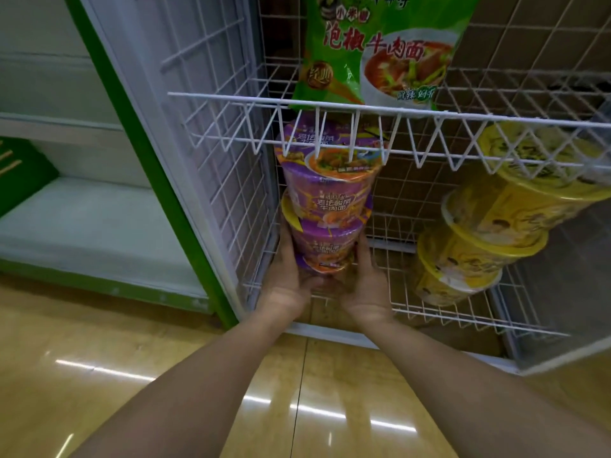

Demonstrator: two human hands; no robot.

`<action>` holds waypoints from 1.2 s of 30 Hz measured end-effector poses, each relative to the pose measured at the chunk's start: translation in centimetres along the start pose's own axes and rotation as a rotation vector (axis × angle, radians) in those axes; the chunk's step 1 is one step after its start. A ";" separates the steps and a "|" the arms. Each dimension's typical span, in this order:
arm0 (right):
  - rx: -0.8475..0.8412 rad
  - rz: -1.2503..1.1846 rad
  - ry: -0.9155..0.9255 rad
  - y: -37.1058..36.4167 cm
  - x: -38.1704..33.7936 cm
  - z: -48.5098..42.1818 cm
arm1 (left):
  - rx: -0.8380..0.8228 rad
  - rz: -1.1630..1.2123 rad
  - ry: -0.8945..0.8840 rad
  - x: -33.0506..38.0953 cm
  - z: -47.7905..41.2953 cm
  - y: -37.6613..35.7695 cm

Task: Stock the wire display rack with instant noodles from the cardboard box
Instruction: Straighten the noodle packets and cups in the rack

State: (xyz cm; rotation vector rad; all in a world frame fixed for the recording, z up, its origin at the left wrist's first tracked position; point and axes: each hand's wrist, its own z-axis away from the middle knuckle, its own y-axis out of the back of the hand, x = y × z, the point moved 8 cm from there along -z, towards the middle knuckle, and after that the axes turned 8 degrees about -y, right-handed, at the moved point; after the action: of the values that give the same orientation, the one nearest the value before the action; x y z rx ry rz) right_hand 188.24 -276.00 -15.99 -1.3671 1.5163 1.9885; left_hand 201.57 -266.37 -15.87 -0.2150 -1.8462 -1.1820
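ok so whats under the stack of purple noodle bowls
The left hand and right hand cup the lowest of the purple noodle bowls, with the bottom wire shelf below. The hands hide whether the base touches the wire.

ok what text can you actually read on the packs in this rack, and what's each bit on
"泡椒牛肉面": big red characters on the green noodle packet.
"老坛酸菜牛肉面": side of the purple cups.
"经典": gold badge on the same packet, somewhat blurred.
Packet's other small print: too blurred or cut off.
Print on the yellow cups: too blurred to read.
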 end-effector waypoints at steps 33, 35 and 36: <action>0.030 0.168 0.000 0.0 -0.6 -12.8 | 0.093 -0.052 -0.105 0.1 -13.1 -1.3; 0.003 0.175 -0.037 0.2 -0.4 -12.9 | 0.091 -0.041 -0.090 0.1 -13.1 -1.2; -0.009 0.180 -0.053 0.3 -0.7 -12.7 | 0.081 -0.050 -0.090 0.4 -13.0 -1.0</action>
State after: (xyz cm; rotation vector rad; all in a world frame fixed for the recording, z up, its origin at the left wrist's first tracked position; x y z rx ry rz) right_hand 194.81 -286.89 -15.17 -1.2091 1.6606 2.1216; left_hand 208.52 -277.31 -14.50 -0.1798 -1.9845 -1.1451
